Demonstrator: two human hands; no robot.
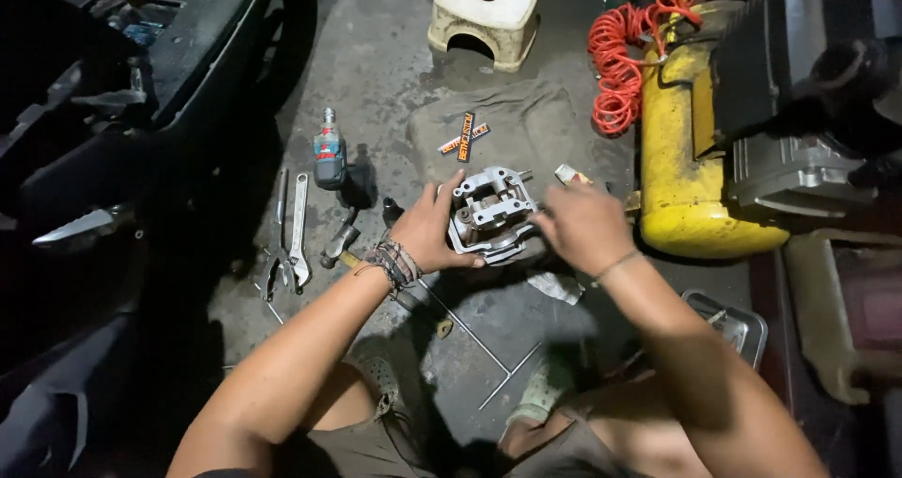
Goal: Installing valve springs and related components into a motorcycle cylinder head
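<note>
- The grey metal engine part (490, 217), a cast block with open cavities on top, sits low over the concrete floor (376, 74), in front of the person's knees.
- The left hand (430, 234) grips its left side, fingers wrapped onto the casting; the right hand (583, 226) is at its right edge, fingers curled, though I cannot tell whether it grips the part or something small.
- Judged from this hold, the block could tip or slip toward the floor if the left hand loosens, since it appears heavy and is carried mostly from one side.
- A white rag (556, 286) lies just under it, and a long T-shaped rod (489, 356) lies between the feet, where it could be kicked.
- Left of the hands: pliers and a wrench (297, 229), a hammer (338, 243), a spray can (329, 154).
- A yellow air tank (691, 149) with an orange coiled hose (620, 64) crowds the right side; a metal tray (733, 323) sits near the right elbow, and a white stool (484, 13) stands beyond.
</note>
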